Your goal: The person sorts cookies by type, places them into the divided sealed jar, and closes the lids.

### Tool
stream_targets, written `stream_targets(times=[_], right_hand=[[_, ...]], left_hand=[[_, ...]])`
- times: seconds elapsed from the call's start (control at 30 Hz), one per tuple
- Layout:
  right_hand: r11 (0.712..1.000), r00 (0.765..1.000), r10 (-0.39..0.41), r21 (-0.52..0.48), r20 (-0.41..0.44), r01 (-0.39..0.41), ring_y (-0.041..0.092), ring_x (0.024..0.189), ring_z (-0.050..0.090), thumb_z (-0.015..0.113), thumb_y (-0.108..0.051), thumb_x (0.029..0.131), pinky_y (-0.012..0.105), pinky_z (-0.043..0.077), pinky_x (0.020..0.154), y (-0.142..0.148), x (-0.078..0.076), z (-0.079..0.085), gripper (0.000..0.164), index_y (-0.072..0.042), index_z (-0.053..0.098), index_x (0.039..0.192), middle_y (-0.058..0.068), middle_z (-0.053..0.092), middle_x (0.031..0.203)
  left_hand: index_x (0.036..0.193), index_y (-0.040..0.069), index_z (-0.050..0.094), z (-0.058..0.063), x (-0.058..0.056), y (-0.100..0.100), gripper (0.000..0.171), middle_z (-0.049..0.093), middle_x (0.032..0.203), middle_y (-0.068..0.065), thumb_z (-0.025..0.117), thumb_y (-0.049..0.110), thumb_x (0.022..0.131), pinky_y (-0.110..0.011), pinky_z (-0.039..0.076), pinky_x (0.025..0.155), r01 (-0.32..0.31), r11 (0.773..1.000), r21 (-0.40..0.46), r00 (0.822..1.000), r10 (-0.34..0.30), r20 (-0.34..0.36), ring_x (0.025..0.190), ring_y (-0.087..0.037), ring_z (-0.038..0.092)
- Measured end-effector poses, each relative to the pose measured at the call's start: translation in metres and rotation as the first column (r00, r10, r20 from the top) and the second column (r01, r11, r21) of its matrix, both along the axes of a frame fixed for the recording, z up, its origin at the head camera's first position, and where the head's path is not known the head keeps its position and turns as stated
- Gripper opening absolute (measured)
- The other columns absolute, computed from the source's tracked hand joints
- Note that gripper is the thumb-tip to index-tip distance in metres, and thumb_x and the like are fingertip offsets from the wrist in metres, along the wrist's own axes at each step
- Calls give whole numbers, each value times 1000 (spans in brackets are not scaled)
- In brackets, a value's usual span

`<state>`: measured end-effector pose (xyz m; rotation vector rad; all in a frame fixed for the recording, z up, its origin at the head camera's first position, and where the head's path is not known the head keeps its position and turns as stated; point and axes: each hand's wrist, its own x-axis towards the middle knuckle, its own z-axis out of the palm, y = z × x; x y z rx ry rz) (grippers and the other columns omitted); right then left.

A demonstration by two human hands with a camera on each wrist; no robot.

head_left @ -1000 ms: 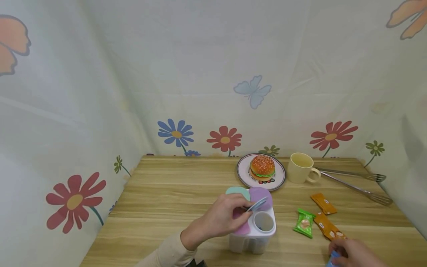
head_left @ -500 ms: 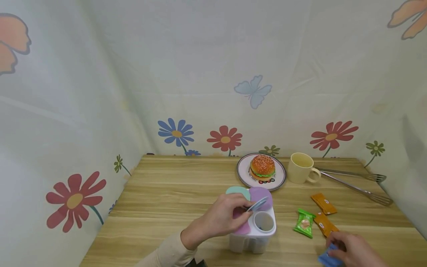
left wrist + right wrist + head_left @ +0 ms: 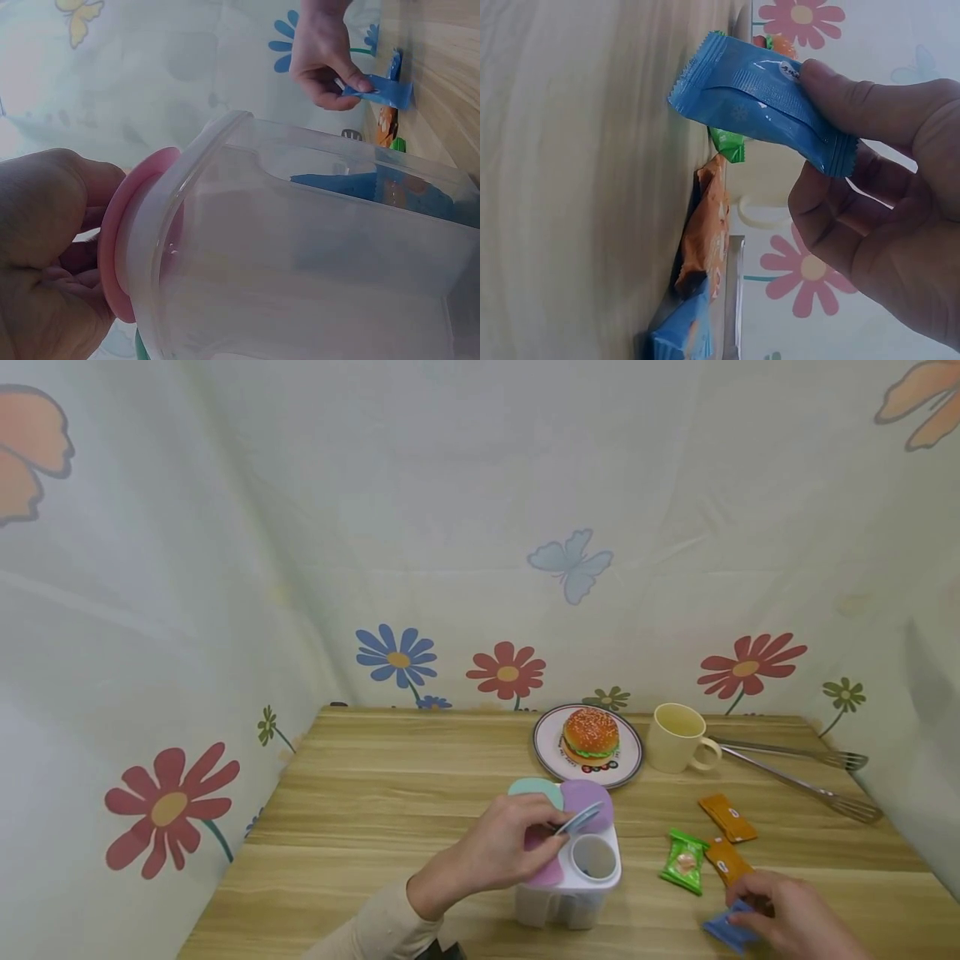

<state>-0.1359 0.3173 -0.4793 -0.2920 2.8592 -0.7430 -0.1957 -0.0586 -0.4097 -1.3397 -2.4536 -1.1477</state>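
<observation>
My left hand (image 3: 498,847) pinches a raised light blue round lid (image 3: 583,817) over a white-topped clear plastic container (image 3: 561,906). Beside the lid, one round opening in the container's top is uncovered. Mint (image 3: 534,790), purple (image 3: 587,805) and pink lids (image 3: 116,232) cover the other openings. Through the clear wall in the left wrist view, a blue packet (image 3: 352,184) shows inside. Between thumb and fingers, my right hand (image 3: 795,912) holds a blue snack packet (image 3: 757,97) above the table, right of the container. Orange packets (image 3: 727,818) and a green packet (image 3: 686,862) lie close by.
Another blue packet (image 3: 682,326) lies on the wooden table beyond the orange ones. Behind the container stand a plate (image 3: 551,760) with a toy hamburger (image 3: 591,737) and a yellow mug (image 3: 673,739). Two metal-headed utensils (image 3: 817,783) lie at the right, near the curtain.
The right hand has shifted slightly left with the blue packet, which now shows more fully. My left hand keeps the light blue lid raised in the same place.
</observation>
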Motion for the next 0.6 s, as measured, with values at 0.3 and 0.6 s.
stream_targets(times=[0.3,0.6], right_hand=[[998,999,-50,-24,0,50,-4,69,53,77,-18,80,18,50,61,-5,0,6,12,-21,68,86,-9,66,83],[998,996,-53,-22,-68,52,-4,70,55,76,-8,80,18,51,61,-9,-1,13,16,-21,71,87,-9,69,85]], left_hand=[[106,5,72,2,1,0,18,70,97,-2,70,12,89,-7,50,77,9,1000,4,1000,-9,10,88,3,61],[107,5,72,2,1,0,19,70,97,-2,70,12,89,-7,50,77,8,1000,9,1000,-8,10,88,4,61]])
